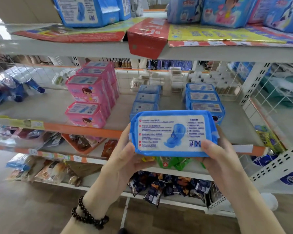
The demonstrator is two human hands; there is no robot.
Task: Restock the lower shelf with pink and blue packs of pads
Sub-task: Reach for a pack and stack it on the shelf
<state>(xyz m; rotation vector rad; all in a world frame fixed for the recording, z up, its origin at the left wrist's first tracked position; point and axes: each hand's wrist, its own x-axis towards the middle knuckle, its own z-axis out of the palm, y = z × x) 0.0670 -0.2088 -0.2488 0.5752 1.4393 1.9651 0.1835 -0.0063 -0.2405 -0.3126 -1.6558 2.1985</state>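
Both hands hold one blue pack of pads (172,133) flat, label side up, just in front of the shelf's orange front edge. My left hand (125,156) grips its left end and my right hand (216,154) grips its right end. On the grey shelf (49,107) stand stacked pink packs (90,95) at centre left. A row of blue packs (146,97) lies behind the held pack. Another row of blue packs (204,97) lies to its right.
The upper shelf (91,48) carries larger blue packs and flattened cardboard that hangs over its edge. Dark blue pouches (19,92) lie at the shelf's far left. Snack bags fill the lower shelves. A wire mesh backs the shelf, and a white upright (254,81) stands at right.
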